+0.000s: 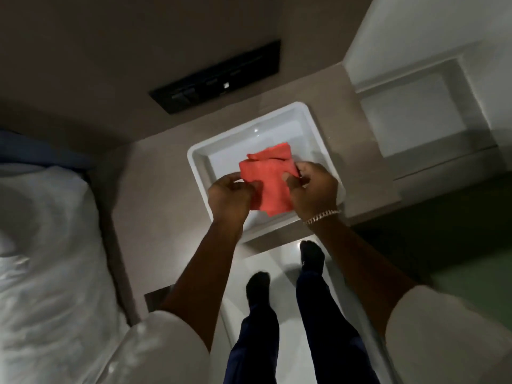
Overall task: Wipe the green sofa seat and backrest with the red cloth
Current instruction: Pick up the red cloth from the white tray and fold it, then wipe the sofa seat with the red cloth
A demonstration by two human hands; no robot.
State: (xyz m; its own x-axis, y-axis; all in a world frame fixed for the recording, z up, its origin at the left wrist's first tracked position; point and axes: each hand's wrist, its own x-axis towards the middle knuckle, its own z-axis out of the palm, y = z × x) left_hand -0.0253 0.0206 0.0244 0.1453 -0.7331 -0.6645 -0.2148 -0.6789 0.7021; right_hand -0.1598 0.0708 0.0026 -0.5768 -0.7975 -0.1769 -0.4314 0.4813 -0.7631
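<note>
Crumpled red cloth (266,181), held aloft

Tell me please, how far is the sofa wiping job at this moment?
Only the start looks done: the red cloth is picked up, held by the left hand and right hand over a white tray. In hand: the cloth is being handled, perhaps unfolded. Left: all wiping; the green sofa at the right looks untouched.
</note>
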